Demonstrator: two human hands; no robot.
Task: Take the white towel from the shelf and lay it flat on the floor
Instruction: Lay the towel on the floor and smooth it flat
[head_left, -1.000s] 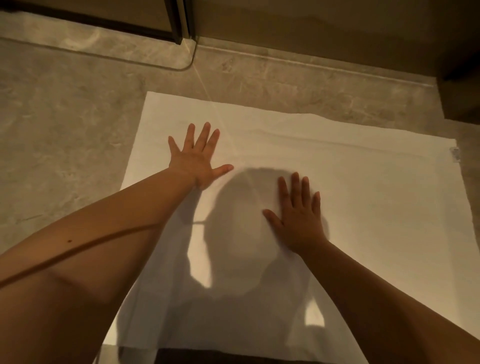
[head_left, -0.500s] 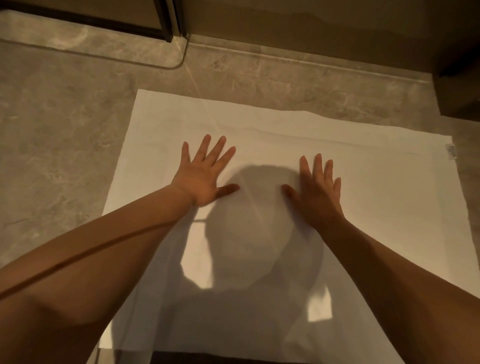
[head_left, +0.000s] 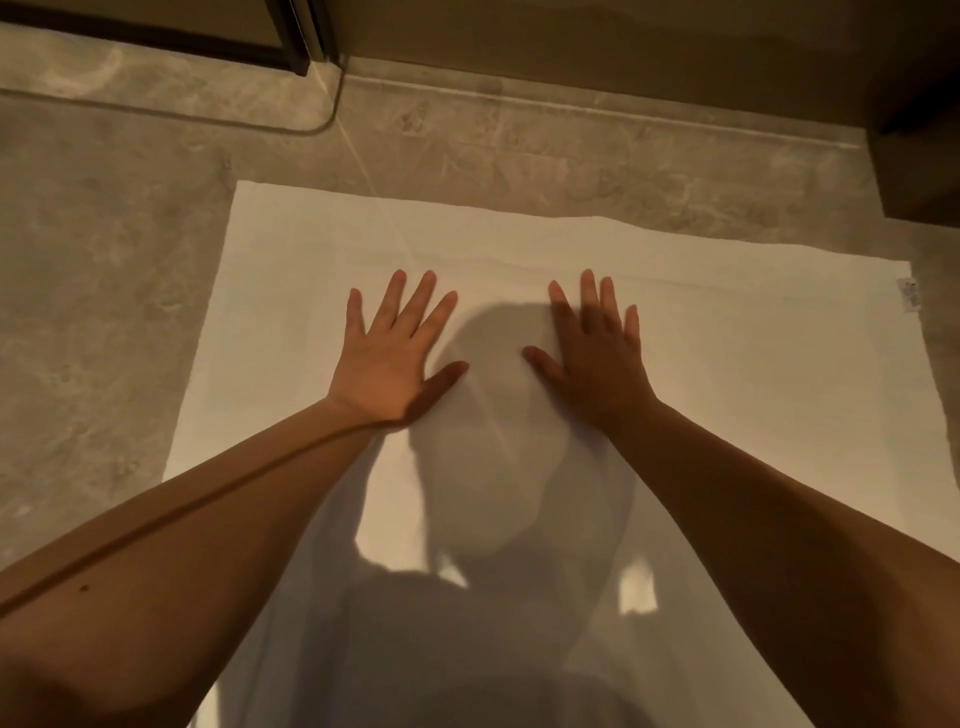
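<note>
White towel (head_left: 727, 389) spread on the stone floor (head_left: 104, 312), my left hand (head_left: 387, 358) and right hand (head_left: 597, 358) pressing flat, fingers splayed; I'd sweep outward evenly to clear the far crease.

One white towel (head_left: 753, 415), one small label (head_left: 908, 293) on its right edge, one floor (head_left: 104, 260), and two hands, left hand (head_left: 387, 364) and right hand (head_left: 597, 364), with five fingers (head_left: 415, 304) each.

White towel (head_left: 727, 405), plain; grey-beige marbled floor (head_left: 104, 291); dark door frame (head_left: 291, 36).
</note>
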